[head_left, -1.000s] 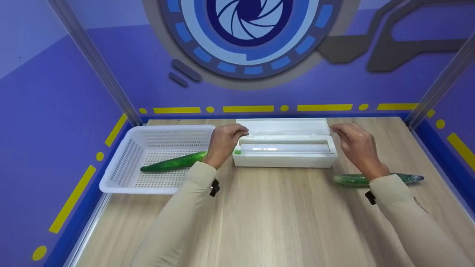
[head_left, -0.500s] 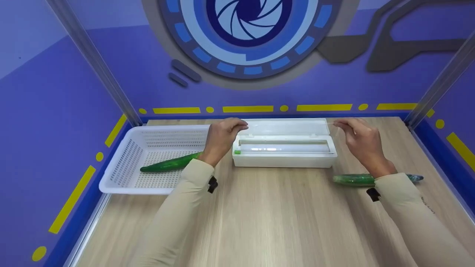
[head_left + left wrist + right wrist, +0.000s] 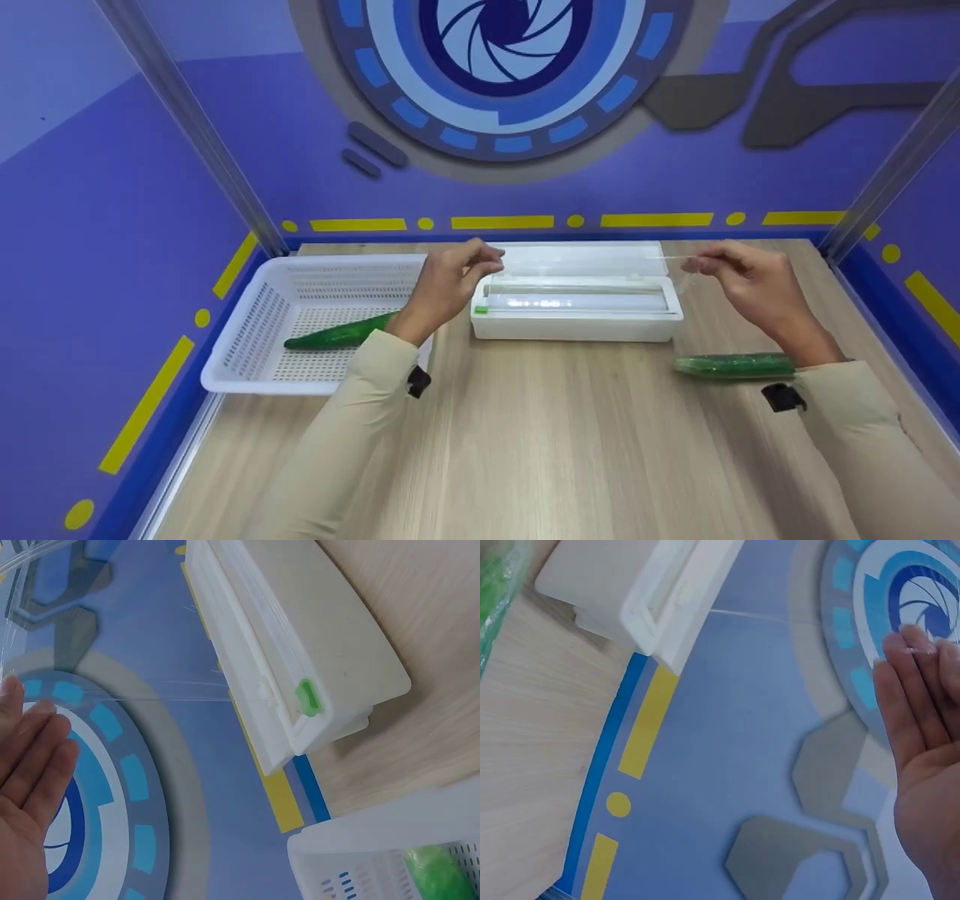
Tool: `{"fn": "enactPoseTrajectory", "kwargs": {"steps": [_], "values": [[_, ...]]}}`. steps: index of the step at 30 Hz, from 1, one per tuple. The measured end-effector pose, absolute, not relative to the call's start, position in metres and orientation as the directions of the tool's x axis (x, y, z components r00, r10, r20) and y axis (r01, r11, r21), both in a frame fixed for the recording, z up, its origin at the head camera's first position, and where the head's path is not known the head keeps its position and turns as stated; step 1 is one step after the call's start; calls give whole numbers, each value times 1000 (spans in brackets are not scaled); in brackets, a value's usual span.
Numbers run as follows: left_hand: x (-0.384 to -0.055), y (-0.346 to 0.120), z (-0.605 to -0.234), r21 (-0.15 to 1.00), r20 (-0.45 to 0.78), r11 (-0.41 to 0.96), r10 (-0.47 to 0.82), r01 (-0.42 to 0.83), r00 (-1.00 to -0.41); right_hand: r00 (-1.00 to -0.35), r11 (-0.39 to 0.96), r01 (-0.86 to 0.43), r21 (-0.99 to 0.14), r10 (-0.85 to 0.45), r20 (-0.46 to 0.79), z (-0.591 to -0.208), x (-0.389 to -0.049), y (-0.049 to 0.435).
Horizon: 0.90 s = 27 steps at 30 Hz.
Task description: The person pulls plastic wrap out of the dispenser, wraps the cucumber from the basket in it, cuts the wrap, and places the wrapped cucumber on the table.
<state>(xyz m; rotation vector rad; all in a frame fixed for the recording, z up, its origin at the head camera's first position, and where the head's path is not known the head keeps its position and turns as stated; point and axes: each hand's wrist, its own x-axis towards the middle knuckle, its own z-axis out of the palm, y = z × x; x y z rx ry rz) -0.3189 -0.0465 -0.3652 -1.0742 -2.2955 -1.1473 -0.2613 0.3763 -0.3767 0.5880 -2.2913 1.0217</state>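
Note:
A clear sheet of plastic wrap stretches between my two hands above the white dispenser box. My left hand pinches its left corner between thumb and fingers, near the box's left end. At the other side my right hand pinches the right corner, beyond the box's right end. Inside the box lies the wrap roll, with the lid tipped back. A green cutter slider sits at the left end of the box's front edge. Part of the film hangs in folds below my right fingertips.
Left of the box stands a white perforated basket holding a cucumber, partly hidden by my left arm. A film-wrapped cucumber lies on the wooden table, partly behind my right wrist. Blue printed panels enclose the table.
Both hands have risen, drawing the film up from the roll. My right hand has moved farther right and covers more of the wrapped cucumber's right end.

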Motion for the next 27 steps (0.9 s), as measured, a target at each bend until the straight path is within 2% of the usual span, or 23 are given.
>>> {"fn": "enactPoseTrajectory", "kwargs": {"steps": [6, 10, 14, 18, 22, 27], "values": [[-306, -53, -362, 602, 503, 334, 546, 725, -669, -872, 589, -476, -654, -217, 439, -363, -244, 384], [-296, -58, -360, 672, 430, 290, 596, 681, -678, -904, 575, -427, -698, -281, 321, -360, -235, 391], [-287, -61, -358, 715, 349, 281, 651, 640, -675, -905, 528, -399, -750, -360, 228, -359, -230, 396], [-280, -63, -361, 738, 254, 297, 710, 606, -657, -891, 506, -315, -803, -449, 67, -359, -226, 400], [-274, -63, -366, 753, 150, 322, 766, 574, -625, -842, 489, -258, -833, -537, -54, -361, -224, 403], [-268, -62, -374, 743, 35, 370, 810, 558, -585, -798, 497, -247, -832, -591, -117, -370, -221, 401]]}}
